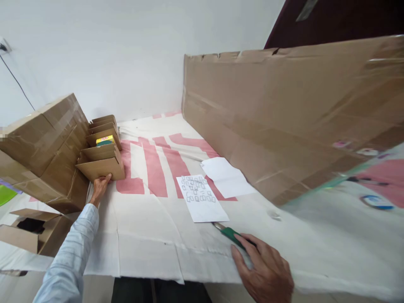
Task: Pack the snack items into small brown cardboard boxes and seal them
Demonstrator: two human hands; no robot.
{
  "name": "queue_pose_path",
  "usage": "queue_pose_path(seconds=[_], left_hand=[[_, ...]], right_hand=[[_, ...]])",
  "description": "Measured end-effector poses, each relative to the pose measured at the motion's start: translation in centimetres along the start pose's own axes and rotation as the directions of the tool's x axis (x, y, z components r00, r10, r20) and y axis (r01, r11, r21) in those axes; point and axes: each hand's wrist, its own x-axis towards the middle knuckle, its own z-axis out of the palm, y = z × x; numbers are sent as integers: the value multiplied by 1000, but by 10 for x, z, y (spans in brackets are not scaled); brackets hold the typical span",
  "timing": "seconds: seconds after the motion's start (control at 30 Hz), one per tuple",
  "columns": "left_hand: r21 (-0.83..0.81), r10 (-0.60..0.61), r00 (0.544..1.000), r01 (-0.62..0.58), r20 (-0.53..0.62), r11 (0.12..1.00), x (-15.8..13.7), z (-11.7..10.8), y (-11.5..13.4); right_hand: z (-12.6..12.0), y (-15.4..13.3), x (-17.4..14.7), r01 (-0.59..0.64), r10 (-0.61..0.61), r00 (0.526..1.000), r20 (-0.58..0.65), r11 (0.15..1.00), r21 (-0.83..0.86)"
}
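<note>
My left hand (101,189) is at the lower front edge of a small open cardboard box (105,168), its fingers closed against the cardboard. Behind that box stand more small open boxes (102,126) in a row, with a yellow and green packet (105,140) showing among them. Near the table's front edge, my right hand (265,269) has its fingers over the green handle of a utility knife (232,233). The knife's metal tip reaches the lower edge of a paper sheet (202,210) with drawn small squares. My right palm is turned away, so part of the grip is hidden.
Large taped cartons (47,147) stand at the left, with an open box (41,235) in front. A tall cardboard panel (284,113) borders the right. A blank paper (227,176) and a blue-white tape roll (377,202) lie on the white cloth (142,235).
</note>
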Motion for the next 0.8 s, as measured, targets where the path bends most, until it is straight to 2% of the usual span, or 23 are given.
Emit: queue_pose_path(seconds=[0.23, 0.5, 0.8], left_hand=[[29, 5, 999, -4, -39, 1000, 10, 5, 0], [42, 36, 999, -35, -25, 998, -4, 5, 0], [92, 43, 997, -37, -59, 995, 48, 24, 15]], right_hand=[[2, 0, 1, 7, -7, 1000, -8, 1000, -22], [1, 0, -1, 14, -14, 1000, 4, 1000, -8], [0, 0, 3, 20, -20, 999, -26, 1000, 3]])
